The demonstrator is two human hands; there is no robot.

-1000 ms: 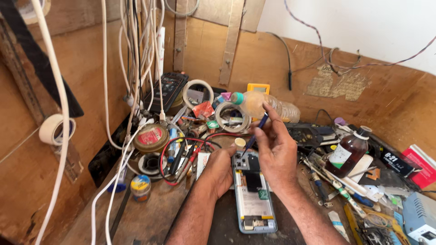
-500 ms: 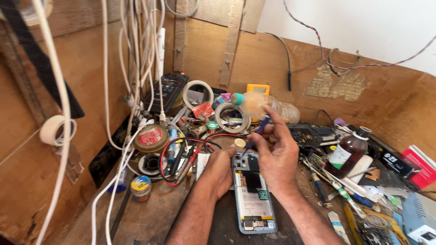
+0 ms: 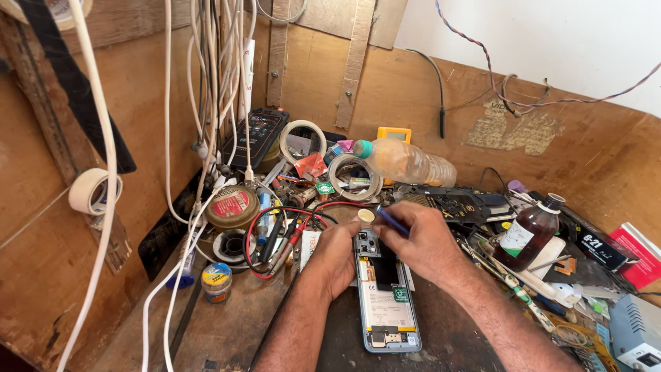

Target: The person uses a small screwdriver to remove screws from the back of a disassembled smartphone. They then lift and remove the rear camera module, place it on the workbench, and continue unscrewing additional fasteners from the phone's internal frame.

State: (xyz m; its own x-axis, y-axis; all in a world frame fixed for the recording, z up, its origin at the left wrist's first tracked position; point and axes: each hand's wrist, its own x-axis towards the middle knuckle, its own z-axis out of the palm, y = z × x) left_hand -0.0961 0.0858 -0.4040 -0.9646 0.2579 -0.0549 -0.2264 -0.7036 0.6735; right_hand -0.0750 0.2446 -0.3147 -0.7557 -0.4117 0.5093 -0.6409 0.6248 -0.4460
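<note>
An opened smartphone point(image 3: 385, 300) lies face down on a dark mat, its back cover off and its board and battery showing. My left hand point(image 3: 335, 253) presses on the phone's upper left edge and steadies it. My right hand point(image 3: 421, 240) grips a blue-handled screwdriver point(image 3: 390, 219), whose tip points down at the top of the phone near the camera area. The tip itself is hidden behind my fingers. A small round pale cap point(image 3: 366, 215) sits just above the phone's top edge.
Clutter rings the phone: tape rolls point(image 3: 355, 176), a plastic bottle point(image 3: 406, 162) on its side, a brown glass bottle point(image 3: 529, 233), a round tin point(image 3: 232, 207), red and black test leads point(image 3: 286, 231), tweezers and tools at right. White cables point(image 3: 206, 103) hang at left. Plywood walls enclose the bench.
My right hand has come down from above the clutter, bringing the screwdriver to the top of the phone. My left hand has stayed on the phone.
</note>
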